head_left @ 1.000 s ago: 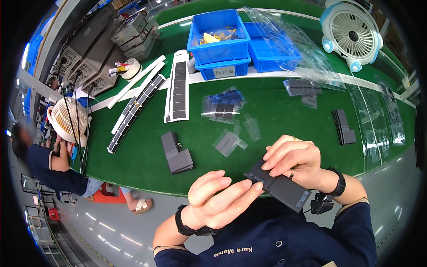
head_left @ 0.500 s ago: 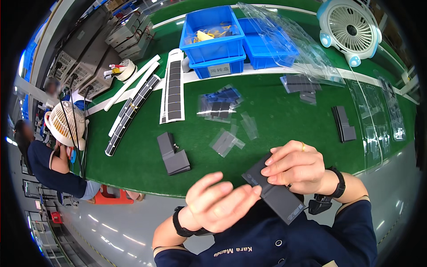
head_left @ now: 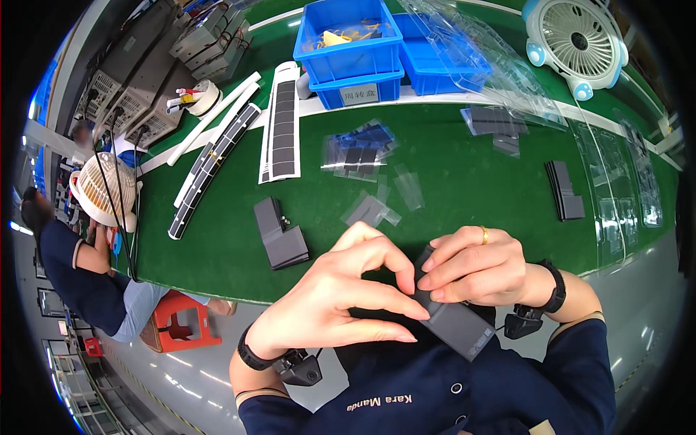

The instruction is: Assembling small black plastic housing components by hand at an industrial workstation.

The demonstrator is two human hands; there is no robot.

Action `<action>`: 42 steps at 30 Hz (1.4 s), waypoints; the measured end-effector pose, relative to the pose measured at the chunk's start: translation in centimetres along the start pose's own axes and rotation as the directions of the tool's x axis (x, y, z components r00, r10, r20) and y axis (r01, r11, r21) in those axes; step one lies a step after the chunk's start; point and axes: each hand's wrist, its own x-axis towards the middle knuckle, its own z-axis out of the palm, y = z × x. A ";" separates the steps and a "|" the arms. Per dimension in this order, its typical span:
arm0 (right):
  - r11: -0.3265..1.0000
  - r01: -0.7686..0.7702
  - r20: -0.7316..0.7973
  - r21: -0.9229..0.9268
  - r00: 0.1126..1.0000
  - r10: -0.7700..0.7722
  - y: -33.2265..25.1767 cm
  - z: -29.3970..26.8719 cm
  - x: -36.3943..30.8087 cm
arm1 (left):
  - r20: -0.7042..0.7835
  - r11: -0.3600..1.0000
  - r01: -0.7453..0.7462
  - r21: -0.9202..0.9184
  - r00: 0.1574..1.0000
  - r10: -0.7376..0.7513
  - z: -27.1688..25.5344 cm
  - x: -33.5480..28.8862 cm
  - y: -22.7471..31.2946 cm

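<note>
A person's two bare hands meet over the near edge of a green tabletop (head_left: 217, 246), holding a flat dark case (head_left: 457, 322) between them. The left hand (head_left: 341, 297) curls in from the lower left, thumb and forefinger reaching the case's upper end, its grip pinching there. The right hand (head_left: 478, 264), with a ring on one finger, lies over the top of the case, fingers pressed down on it; the case's lower end juts free toward the person's chest. Left of the hands, a folded dark piece (head_left: 279, 235) lies on the cloth, with open green around it. Farther left sit long slatted strips (head_left: 210, 167) and a white strip (head_left: 279, 119), and another person sits below the tabletop's left edge. Just beyond the hands lie small clear bags (head_left: 377, 210), then a bagged stack of dark parts (head_left: 359, 152). Blue bins (head_left: 355, 61) stand at the far edge. To the right, a dark stack (head_left: 564, 190) lies apart, beside clear trays (head_left: 623, 196); a white fan (head_left: 576, 40) stands far right.
</note>
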 end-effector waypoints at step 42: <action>0.999 -0.032 -0.088 -0.027 0.996 0.029 0.1 0.9 -0.2 | -0.234 0.897 -0.092 0.432 0.949 0.211 2.3 -2.0 -0.2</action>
